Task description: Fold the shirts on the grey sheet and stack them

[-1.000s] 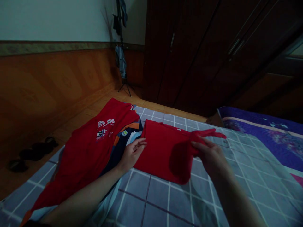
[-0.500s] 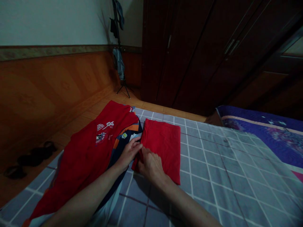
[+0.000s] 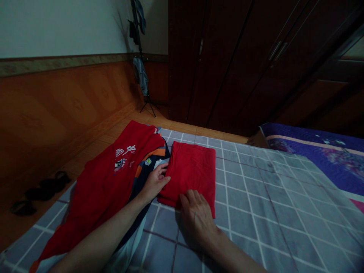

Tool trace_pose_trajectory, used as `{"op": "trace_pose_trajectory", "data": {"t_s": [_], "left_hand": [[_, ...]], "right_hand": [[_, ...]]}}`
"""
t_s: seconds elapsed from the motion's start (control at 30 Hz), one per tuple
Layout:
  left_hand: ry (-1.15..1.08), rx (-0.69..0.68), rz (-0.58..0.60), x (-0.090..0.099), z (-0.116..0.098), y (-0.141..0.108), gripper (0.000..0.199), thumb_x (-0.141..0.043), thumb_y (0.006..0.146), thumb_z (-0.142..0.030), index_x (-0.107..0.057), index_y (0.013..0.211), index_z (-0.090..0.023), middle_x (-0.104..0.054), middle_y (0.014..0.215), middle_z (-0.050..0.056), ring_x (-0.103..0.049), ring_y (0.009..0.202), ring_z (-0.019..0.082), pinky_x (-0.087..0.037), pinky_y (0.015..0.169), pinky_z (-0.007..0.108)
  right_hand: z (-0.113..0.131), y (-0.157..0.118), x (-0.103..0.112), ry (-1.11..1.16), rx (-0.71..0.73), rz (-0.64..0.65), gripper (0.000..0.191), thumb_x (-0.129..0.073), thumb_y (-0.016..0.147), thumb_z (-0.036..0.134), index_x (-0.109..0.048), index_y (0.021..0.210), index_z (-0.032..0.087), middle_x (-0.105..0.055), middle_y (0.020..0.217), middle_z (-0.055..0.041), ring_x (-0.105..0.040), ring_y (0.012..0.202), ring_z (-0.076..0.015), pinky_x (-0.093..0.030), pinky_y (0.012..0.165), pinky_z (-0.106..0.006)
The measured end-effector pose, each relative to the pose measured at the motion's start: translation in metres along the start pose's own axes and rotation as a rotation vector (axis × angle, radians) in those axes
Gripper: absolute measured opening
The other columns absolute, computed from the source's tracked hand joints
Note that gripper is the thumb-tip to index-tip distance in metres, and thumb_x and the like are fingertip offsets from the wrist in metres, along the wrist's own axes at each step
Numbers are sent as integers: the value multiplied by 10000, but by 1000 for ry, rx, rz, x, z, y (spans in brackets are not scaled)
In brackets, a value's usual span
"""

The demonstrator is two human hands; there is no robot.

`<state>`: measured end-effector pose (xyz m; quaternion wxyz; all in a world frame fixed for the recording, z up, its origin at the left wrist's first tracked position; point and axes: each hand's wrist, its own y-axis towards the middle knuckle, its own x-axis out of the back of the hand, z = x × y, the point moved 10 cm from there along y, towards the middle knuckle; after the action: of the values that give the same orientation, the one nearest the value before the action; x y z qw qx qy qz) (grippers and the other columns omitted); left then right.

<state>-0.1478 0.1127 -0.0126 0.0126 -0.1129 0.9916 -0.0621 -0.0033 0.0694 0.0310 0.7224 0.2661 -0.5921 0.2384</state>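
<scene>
A folded red cloth (image 3: 193, 167) lies flat on the checked bed sheet (image 3: 241, 197). At its left edge rests my left hand (image 3: 155, 184), thumb and fingers apart, touching the fold. My right hand (image 3: 196, 218) is at the cloth's near edge, its fingers bent together over the fabric; whether they pinch it is hidden. Left of the folded cloth, a red shirt (image 3: 105, 182) with white print lies spread on top of other clothes, among them a dark blue and orange garment (image 3: 148, 163). My left forearm crosses over this pile.
Behind the bed stands a dark wardrobe (image 3: 216, 68), with a coat rack (image 3: 140, 49) holding clothes to its left. Dark objects (image 3: 42, 191) lie on the floor at left. A purple floral bedspread (image 3: 321, 151) is at the right.
My right hand has moved from the cloth's left side toward me and right, to its near edge. My left hand has stayed at the left edge, and its fingers show more apart.
</scene>
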Motion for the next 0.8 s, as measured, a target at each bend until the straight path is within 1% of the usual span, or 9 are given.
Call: {"op": "trace_pose_trajectory", "data": {"t_s": [0.1,0.2,0.3,0.4,0.5,0.6,0.67,0.73,0.8], "left_hand": [[-38,22,6,-2,-2,-2,562,-652,678,-282,-487,1197,-144,-619,1073,93,-635,825,177,-485,743,298],[-65,39,30,-4,-1,-4,560,-624,679,-251,-474,1207,-139,-608,1093,99,-631,818,160,-477,716,264],[59,46,43,-4,4,-4,572,-592,666,-218,-479,1220,-131,-571,1155,122,-591,636,97,-449,584,224],[223,20,33,-1,6,-4,577,-553,672,-193,-492,1243,-137,-544,1196,133,-498,490,44,-371,459,194],[377,-63,2,0,-1,-5,557,-515,700,-156,-514,1256,-151,-590,1139,106,-472,468,43,-390,488,203],[568,-135,-33,-1,-12,-9,546,-486,721,-115,-528,1263,-153,-646,1046,81,-510,508,78,-446,594,240],[692,-157,-45,-3,-17,-12,534,-464,745,-111,-522,1274,-161,-664,1031,76,-566,575,113,-467,658,264],[819,-189,-47,-6,-23,-16,509,-449,793,-146,-498,1298,-180,-652,1107,86,-635,744,166,-477,749,293],[950,-228,-30,-12,-29,-22,529,-488,834,-258,-428,1355,-190,-590,1244,109,-626,987,236,-464,854,342]], "right_hand": [[-12,-7,2,-66,26,-18,180,-519,800,38,-599,765,195,-590,798,-53,-506,752,-215,-349,670,-328],[-20,-11,6,-81,43,-44,199,-514,806,23,-590,747,197,-580,764,-39,-496,715,-204,-328,644,-324],[-26,-15,9,-73,12,-46,200,-509,798,20,-594,769,199,-577,779,-39,-491,729,-210,-330,652,-325],[-30,-22,5,-64,-6,-14,204,-522,768,16,-605,816,196,-584,827,-50,-486,769,-224,-345,694,-332],[-38,-31,3,-53,-28,2,205,-530,753,11,-606,823,188,-580,837,-56,-479,779,-228,-348,714,-335],[-48,-41,3,-40,-68,-10,196,-525,756,10,-598,792,188,-569,825,-60,-477,785,-226,-353,711,-332],[-53,-47,4,-28,-87,-27,200,-514,758,9,-596,765,191,-567,811,-60,-481,783,-224,-364,704,-330],[-57,-51,7,22,-104,-53,215,-491,755,6,-600,753,192,-571,804,-61,-493,783,-222,-384,698,-327],[-64,-53,13,152,-131,-97,229,-472,763,31,-619,845,186,-592,890,-76,-523,844,-224,-416,723,-327]]}}
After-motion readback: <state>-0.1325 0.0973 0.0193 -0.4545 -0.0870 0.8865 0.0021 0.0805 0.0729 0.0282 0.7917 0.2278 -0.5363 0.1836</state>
